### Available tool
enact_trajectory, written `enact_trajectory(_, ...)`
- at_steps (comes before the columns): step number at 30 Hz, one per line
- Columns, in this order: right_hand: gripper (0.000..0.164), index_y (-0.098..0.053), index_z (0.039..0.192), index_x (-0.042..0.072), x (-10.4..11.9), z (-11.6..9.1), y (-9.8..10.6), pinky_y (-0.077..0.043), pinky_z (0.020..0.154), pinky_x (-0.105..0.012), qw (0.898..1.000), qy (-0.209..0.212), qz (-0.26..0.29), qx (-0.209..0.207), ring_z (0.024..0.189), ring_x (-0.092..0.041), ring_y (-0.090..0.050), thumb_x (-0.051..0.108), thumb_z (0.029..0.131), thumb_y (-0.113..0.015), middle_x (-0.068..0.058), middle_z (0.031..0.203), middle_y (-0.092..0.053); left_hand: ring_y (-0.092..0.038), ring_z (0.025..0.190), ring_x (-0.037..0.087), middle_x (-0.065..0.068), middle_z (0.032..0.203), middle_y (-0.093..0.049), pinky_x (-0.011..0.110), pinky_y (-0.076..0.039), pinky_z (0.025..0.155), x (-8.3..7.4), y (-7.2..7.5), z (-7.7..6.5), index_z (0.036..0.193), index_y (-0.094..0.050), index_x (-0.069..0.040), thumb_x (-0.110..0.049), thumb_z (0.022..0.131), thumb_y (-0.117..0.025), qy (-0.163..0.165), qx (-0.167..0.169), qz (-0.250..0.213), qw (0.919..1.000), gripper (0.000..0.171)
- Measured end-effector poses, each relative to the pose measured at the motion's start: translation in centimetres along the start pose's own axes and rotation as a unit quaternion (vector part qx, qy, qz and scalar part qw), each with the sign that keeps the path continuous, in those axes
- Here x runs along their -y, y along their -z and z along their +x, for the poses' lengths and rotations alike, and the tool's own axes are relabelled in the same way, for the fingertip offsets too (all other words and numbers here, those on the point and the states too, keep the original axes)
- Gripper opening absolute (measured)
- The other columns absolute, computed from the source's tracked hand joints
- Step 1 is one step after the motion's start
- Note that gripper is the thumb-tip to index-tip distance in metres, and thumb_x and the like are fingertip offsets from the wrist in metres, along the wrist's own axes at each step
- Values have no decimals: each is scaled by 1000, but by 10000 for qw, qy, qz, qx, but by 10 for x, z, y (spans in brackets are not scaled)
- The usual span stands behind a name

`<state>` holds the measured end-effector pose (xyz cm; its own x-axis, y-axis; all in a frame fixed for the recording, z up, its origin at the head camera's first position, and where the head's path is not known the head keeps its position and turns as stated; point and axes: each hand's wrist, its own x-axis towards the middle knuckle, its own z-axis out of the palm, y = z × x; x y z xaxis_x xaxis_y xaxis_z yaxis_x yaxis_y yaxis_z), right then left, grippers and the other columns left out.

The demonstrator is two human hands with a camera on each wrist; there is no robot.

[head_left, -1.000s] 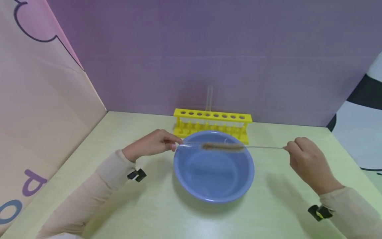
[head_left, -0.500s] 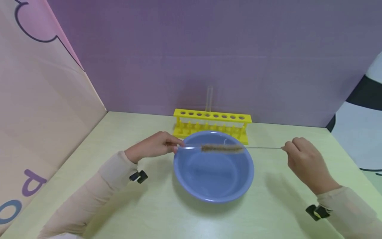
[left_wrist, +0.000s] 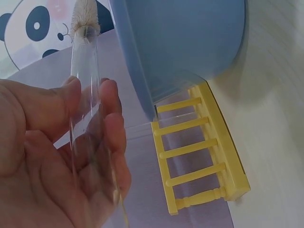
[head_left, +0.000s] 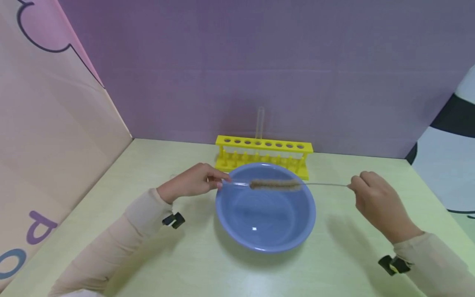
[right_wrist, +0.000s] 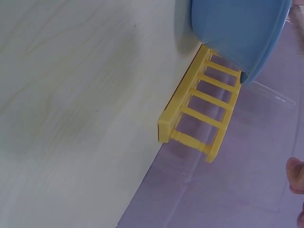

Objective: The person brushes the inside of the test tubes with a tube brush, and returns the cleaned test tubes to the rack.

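Over the blue basin (head_left: 265, 218), a clear glass test tube (head_left: 237, 184) and a test tube brush (head_left: 276, 185) lie end to end, nearly level. My left hand (head_left: 194, 180) holds the tube between thumb and fingers, its closed end in the palm in the left wrist view. There the tan bristles (left_wrist: 85, 13) meet the tube's mouth, their tip just inside the glass and most of them outside. My right hand (head_left: 378, 202) pinches the far end of the brush's thin wire handle (head_left: 326, 184), right of the basin. In the right wrist view only some fingertips (right_wrist: 297, 175) show.
Behind the basin stands a yellow test tube rack (head_left: 264, 144), with one clear tube (head_left: 260, 123) upright in it. The pale table (head_left: 178, 264) ends at a purple backdrop (head_left: 267, 62). A printed panel (head_left: 63, 123) rises on the left.
Both hands have shifted slightly toward each other, left hand to the right and right hand to the left. The brush has moved a little left, its bristles nearer the left fingers.
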<state>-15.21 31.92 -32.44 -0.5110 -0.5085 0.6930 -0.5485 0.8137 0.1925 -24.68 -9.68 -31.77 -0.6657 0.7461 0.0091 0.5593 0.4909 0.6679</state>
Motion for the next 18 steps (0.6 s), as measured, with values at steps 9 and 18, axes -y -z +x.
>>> enact_trajectory(9, 17, -51, 71, 1, 6, 4, 4, -37, 50, -33, 9991, -149, 101, 380, 58, -16, -36, -4, 79, -66, -3, 63, -40, -51, 68, 12, 4, 104, -70, 22, -41, 56, 2, -1, 1, 115, -69, -10, -4, 90, -62, -8, -67, 103, 9999, 27)
enact_trajectory(18, 42, -48, 67, 10, 8, 5, 6, -43, 51, -27, 9968, -218, 387, 672, 61, -13, -45, -18, 53, -75, 3, 65, -44, -50, 68, 13, 1, 95, -71, 23, -42, 56, 1, 0, -1, 114, -70, -11, -4, 89, -63, 107, -90, 177, 9997, 27)
